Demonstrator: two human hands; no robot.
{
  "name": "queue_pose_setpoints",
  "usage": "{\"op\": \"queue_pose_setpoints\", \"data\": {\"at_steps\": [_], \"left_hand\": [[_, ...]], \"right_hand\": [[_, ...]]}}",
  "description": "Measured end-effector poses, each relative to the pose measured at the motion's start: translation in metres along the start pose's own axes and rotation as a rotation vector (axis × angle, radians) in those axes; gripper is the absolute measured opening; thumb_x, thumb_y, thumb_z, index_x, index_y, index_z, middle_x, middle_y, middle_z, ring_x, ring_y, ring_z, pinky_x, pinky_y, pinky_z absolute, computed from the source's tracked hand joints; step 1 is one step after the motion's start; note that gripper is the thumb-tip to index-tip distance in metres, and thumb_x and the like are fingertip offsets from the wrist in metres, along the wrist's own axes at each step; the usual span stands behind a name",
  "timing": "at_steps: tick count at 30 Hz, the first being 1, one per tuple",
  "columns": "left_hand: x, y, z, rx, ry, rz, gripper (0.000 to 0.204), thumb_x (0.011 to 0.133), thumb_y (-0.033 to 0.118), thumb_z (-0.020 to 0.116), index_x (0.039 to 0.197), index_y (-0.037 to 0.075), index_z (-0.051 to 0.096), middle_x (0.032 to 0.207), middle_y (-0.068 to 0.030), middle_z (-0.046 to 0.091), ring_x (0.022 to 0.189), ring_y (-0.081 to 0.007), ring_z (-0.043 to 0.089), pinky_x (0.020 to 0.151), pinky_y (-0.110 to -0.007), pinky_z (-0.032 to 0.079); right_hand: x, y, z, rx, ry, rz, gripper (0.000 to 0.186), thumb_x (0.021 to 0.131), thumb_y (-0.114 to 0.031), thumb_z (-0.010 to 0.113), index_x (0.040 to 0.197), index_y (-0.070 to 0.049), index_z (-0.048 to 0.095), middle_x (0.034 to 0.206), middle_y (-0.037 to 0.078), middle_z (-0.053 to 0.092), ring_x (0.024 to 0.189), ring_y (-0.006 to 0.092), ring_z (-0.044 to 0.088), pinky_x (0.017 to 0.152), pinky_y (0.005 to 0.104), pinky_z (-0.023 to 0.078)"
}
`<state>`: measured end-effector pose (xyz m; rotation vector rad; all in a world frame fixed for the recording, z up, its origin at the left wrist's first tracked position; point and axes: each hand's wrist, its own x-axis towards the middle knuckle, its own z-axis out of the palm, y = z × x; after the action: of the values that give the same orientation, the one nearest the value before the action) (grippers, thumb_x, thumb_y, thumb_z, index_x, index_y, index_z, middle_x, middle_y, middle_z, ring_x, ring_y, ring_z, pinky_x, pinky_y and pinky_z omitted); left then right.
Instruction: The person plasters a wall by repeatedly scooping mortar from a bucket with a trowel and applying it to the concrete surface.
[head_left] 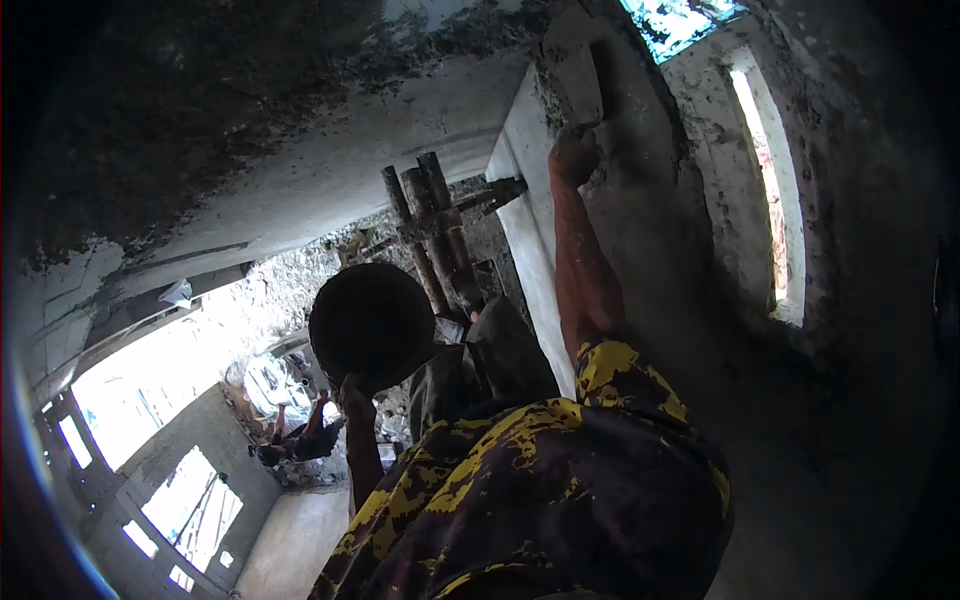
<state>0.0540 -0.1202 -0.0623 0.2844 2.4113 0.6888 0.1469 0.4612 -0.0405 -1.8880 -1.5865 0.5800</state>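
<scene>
My right hand (572, 155) is raised on the right, closed on the handle of a flat trowel (582, 82), whose blade lies on or very close to the grey plastered wall (650, 200). My left hand (356, 400) grips the lower rim of a dark round bucket (370, 322), held up left of the middle; its inside is too dark to make out. My forearms and yellow-and-dark patterned shirt fill the lower middle. A drab cloth or trouser leg (465, 375) shows behind the bucket.
Bamboo poles (430, 225) cross below and beyond my hands. A co-worker (300, 440) in dark clothes is at the lower left. A long pale wall surface (200, 180) spans the upper left. Openings (192, 500) show at left, a narrow slot (770, 180) at right.
</scene>
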Motion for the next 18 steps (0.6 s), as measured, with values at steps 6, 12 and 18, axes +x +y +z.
{"op": "queue_pose_setpoints", "data": {"at_steps": [6,12,18], "left_hand": [[0.000,-0.005,0.004,-0.133,0.039,0.073,0.034,0.085,0.032,0.045,0.086,0.002,0.059,0.084,-0.0071,0.057,0.077,-0.0191,0.052,0.070,-0.033,0.044],[-0.006,-0.007,0.023,0.266,0.465,0.592,0.024,0.079,0.028,0.051,0.076,0.004,0.055,0.069,-0.0084,0.054,0.065,-0.0209,0.051,0.063,-0.033,0.045],[-0.026,0.014,0.014,0.294,0.190,0.447,0.022,0.078,0.025,0.051,0.077,0.004,0.056,0.074,-0.0082,0.055,0.070,-0.0198,0.052,0.067,-0.033,0.046]], "right_hand": [[-0.024,-0.002,-0.027,0.059,0.120,-0.101,0.029,0.082,-0.031,0.052,0.088,-0.004,0.060,0.087,0.020,0.062,0.084,0.0403,0.058,0.071,0.0489,0.044],[-0.052,0.013,-0.068,0.074,0.158,-0.142,0.023,0.083,-0.026,0.053,0.087,-0.003,0.057,0.085,0.022,0.060,0.081,0.0403,0.058,0.067,0.0471,0.044],[-0.076,0.066,-0.097,-0.086,0.227,-0.287,0.018,0.081,-0.020,0.059,0.084,-0.003,0.056,0.081,0.013,0.060,0.071,0.0291,0.061,0.061,0.0395,0.046]]}}
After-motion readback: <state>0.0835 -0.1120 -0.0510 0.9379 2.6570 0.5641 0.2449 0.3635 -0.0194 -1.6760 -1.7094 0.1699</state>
